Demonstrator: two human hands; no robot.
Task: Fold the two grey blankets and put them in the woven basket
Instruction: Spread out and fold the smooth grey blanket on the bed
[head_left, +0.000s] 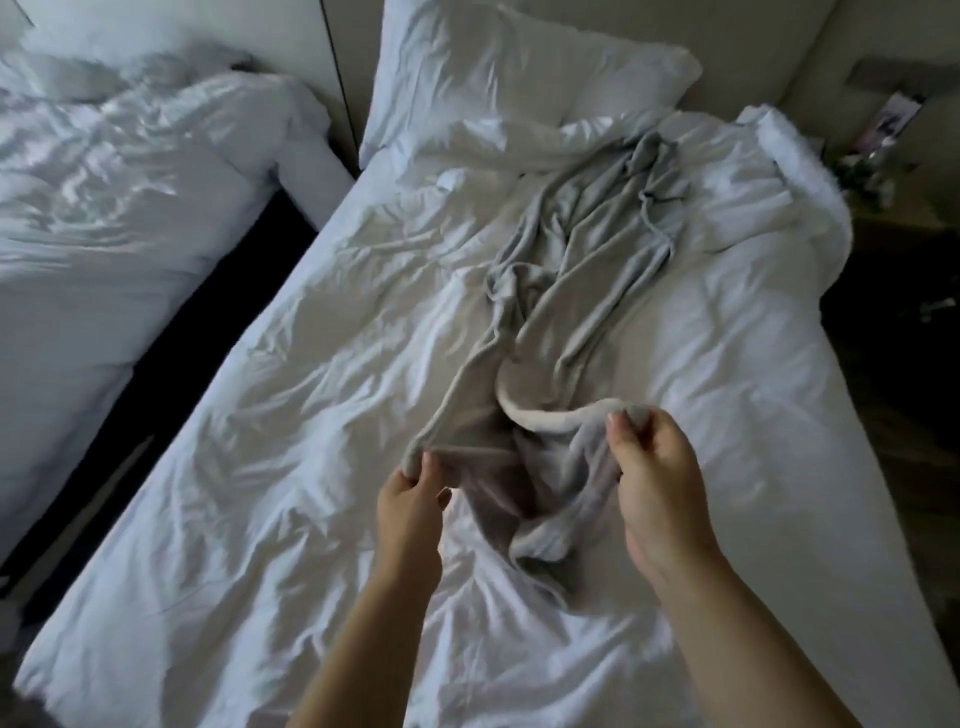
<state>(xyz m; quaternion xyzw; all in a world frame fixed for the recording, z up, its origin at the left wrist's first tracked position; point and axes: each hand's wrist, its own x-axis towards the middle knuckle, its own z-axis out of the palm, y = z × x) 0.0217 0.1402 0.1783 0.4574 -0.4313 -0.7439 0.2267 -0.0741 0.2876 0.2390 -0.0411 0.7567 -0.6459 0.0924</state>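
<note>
Blanket count: one grey blanket (566, 291), rumpled, stretching away from both hands across white bed (249, 467). Left hand (410, 499) pinches one corner, right hand (652, 467) pinches its edge.

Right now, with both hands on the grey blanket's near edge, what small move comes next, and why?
Probably draw the hands apart and lift. The left hand and right hand each pinch the near edge of the grey blanket, which sags slack between them, while the rest lies bunched along the bed toward the pillow. It likely needs opening flat before any fold.
</note>
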